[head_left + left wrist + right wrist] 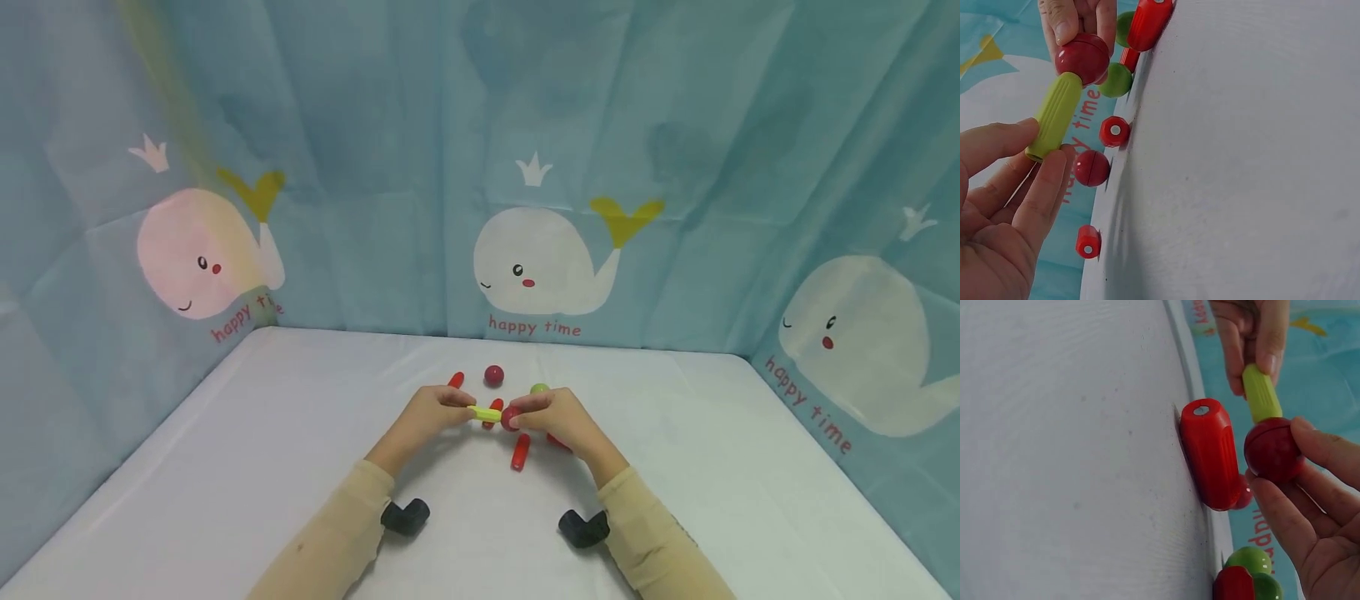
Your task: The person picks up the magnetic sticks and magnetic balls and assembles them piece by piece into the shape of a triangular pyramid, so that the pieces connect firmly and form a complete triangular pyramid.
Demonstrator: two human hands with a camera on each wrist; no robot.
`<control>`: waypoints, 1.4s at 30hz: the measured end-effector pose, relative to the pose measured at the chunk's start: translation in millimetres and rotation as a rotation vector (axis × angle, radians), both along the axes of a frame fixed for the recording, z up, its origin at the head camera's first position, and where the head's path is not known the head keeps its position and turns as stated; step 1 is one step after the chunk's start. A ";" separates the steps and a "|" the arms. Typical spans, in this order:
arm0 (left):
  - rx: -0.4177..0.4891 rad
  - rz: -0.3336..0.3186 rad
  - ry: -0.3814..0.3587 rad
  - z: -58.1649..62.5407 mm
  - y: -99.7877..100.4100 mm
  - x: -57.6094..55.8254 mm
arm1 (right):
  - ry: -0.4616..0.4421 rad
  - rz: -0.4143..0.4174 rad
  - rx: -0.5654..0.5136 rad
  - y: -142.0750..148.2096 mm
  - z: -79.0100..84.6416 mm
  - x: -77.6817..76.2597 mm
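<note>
Between thumb and fingers, my left hand [438, 411] pinches a yellow-green ribbed handle [1059, 115] near its outer end. My right hand [557, 419] pinches a dark red ball [1274, 450] with a thin seam around it. The handle's other end meets the ball, so the two line up like a maraca; whether they are fastened cannot be told. Both are held above the white table. Below and around the hands lie several red handles [521, 452], a second dark red ball [493, 376] and green balls [1115, 80], one partly hidden behind my right hand in the head view.
The white table [225, 467] runs back to a blue curtain [360, 250] printed with whales, which also hangs along both sides. Black curved pieces [406, 517] sit at both wrists, against the beige sleeves [330, 533].
</note>
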State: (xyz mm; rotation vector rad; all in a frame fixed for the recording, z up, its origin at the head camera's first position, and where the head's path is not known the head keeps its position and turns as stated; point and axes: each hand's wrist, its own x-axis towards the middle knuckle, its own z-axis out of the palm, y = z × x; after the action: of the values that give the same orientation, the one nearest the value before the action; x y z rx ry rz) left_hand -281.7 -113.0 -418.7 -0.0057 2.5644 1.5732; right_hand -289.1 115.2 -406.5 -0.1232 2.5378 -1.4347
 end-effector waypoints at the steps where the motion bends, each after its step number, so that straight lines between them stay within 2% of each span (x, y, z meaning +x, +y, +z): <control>1: 0.006 0.000 0.000 1.3 0.2 -0.9 | 0.003 -0.002 0.001 0.5 1.4 -0.2; 6: 0.056 -0.004 -0.012 6.7 -0.9 -4.3 | -0.004 -0.014 0.017 4.9 5.9 -0.7; 13: 0.120 -0.001 0.036 9.5 -3.2 -9.4 | -0.016 -0.036 0.016 10.0 8.0 -1.9; 20: 0.074 0.043 0.082 7.4 0.3 -22.2 | -0.021 -0.043 0.015 12.6 7.6 -2.8; 27: 0.045 0.091 0.091 7.2 10.4 -42.9 | -0.021 -0.071 0.044 16.6 10.9 -3.4; 36: 0.021 0.097 0.093 3.9 20.7 -66.8 | -0.026 -0.086 0.000 22.2 11.8 -5.2; 42: 0.004 0.088 0.086 1.4 29.5 -72.7 | -0.020 -0.095 -0.004 26.4 11.1 -5.4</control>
State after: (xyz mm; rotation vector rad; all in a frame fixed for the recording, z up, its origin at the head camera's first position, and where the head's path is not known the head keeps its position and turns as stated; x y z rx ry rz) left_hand -354.4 -83.6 -417.3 -0.0527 2.6600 1.6441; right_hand -294.5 141.6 -395.4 0.0118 2.5563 -1.4673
